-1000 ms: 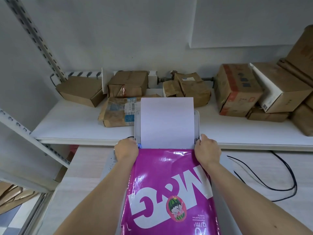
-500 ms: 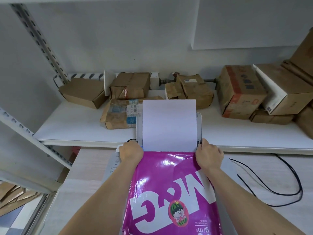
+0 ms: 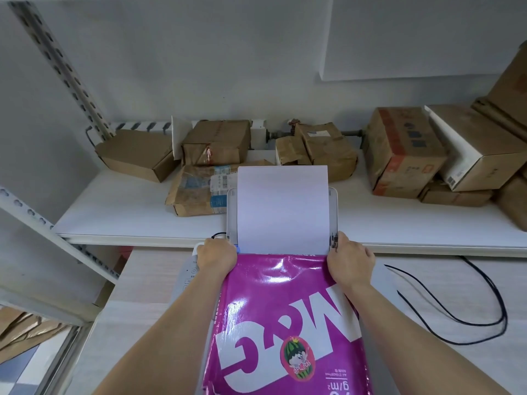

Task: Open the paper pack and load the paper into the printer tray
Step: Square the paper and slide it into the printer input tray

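A stack of white paper stands upright in the printer tray, which rises from the white printer. The glossy magenta paper pack lies flat on the printer between my forearms, its far end under the paper's bottom edge. My left hand is curled at the tray's lower left corner, beside a small blue guide tab. At the lower right corner, my right hand is curled with fingertips on the dark side guide. My fingers are mostly hidden.
A white shelf behind the printer carries several brown cardboard boxes and wrapped parcels. A black cable loops over the desk on the right. Perforated metal shelf rails stand on the left.
Both hands stay at the tray's lower corners and have edged slightly inward against the paper. The view has drifted a little.
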Available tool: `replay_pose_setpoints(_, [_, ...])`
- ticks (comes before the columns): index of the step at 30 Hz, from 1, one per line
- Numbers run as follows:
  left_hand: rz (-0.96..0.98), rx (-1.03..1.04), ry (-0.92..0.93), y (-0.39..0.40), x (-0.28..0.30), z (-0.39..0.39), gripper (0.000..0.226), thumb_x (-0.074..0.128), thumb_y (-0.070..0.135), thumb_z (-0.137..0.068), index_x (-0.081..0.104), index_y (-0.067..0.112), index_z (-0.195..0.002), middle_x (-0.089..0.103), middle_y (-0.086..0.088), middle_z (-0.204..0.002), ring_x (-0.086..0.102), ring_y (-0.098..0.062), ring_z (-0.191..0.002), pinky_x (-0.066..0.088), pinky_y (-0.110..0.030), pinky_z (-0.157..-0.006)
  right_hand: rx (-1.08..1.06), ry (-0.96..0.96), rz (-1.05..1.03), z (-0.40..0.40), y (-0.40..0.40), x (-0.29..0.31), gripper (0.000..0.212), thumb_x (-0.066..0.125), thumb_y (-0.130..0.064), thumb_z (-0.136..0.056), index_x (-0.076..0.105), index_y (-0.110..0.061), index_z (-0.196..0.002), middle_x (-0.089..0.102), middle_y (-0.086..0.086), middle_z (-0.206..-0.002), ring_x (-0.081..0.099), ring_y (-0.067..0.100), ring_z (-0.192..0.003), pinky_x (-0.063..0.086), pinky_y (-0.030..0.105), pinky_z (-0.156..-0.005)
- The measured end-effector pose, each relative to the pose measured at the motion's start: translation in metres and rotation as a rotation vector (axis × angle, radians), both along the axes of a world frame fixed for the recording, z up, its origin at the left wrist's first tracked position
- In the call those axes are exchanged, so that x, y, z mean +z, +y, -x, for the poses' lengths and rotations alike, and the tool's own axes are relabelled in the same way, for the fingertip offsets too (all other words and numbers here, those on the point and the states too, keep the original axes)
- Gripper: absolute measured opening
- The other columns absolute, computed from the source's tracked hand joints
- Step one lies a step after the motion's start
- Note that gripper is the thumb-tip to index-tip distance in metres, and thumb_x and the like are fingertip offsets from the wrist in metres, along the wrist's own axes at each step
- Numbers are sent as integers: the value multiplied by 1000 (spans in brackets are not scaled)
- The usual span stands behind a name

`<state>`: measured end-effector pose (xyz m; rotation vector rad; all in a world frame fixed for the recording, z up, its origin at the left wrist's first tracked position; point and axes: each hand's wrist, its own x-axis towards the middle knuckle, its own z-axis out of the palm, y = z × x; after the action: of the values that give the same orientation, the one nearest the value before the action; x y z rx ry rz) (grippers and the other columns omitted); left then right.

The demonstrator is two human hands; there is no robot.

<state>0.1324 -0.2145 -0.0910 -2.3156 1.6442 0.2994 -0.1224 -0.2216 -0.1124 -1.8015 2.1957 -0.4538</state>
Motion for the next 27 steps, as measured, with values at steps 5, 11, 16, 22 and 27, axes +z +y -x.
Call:
replay_pose_setpoints(5, [-25, -13, 9, 0, 3, 0, 38, 36, 9, -92, 62, 14, -119, 64, -7, -120, 55, -26, -115, 45, -34, -92, 9, 8, 5, 0, 0, 0, 22, 40, -16, -85, 53, -15, -102, 66, 2, -84, 59, 26, -92, 39, 42, -97])
replay_pose_setpoints(11, [-12, -42, 65, 1, 4, -3, 43, 37, 7, -90, 65, 23, -119, 63, -2, -124, 52, -24, -117, 45, -33, -98, 6, 14, -2, 0, 0, 1, 28, 40, -15, -84, 54, -14, -108, 66, 2, -85, 58, 26, -94, 38, 43, -98])
replay_pose_setpoints(16, [-25, -71, 110, 1, 6, -4, 51, 36, 3, -89, 66, 34, -117, 58, 3, -132, 50, -22, -119, 44, -36, -102, 15, 18, 5, 0, 1, 2, 21, 40, -14, -84, 53, -15, -100, 56, -3, -75, 58, 25, -90, 39, 41, -95])
replay_pose_setpoints(22, [-20, -8, 196, 1, 8, -6, 52, 36, 4, -89, 69, 39, -108, 60, 4, -126, 51, -21, -117, 42, -32, -103, 17, 26, 20, 0, 0, -1, 21, 40, -16, -86, 54, -15, -102, 54, -4, -74, 58, 24, -88, 40, 42, -96])
replay_pose_setpoints(27, [-44, 14, 206, 0, 12, -4, 51, 36, 4, -89, 68, 38, -110, 58, 0, -125, 50, -22, -119, 40, -32, -104, 16, 29, 19, 0, -1, -3, 25, 40, -16, -86, 54, -15, -106, 55, -4, -73, 58, 24, -88, 39, 42, -97])
